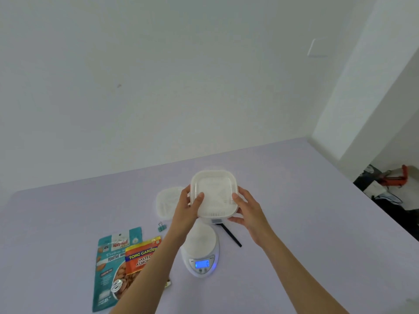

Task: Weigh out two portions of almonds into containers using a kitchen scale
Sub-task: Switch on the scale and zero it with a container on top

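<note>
The container (214,193) is held up at centre frame, the left hand (188,207) gripping its left edge and the right hand (248,211) its right. The scale (200,248) lies directly below it in frame, equally near both hands. Almond bags (113,264) sit lower left.

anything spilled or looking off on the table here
Nothing stands out. No loose almonds on the pale lilac table. The orange almond packet overlaps the teal almond packet. The left hand and right hand hold the white square plastic container near the white oval kitchen scale.
</note>
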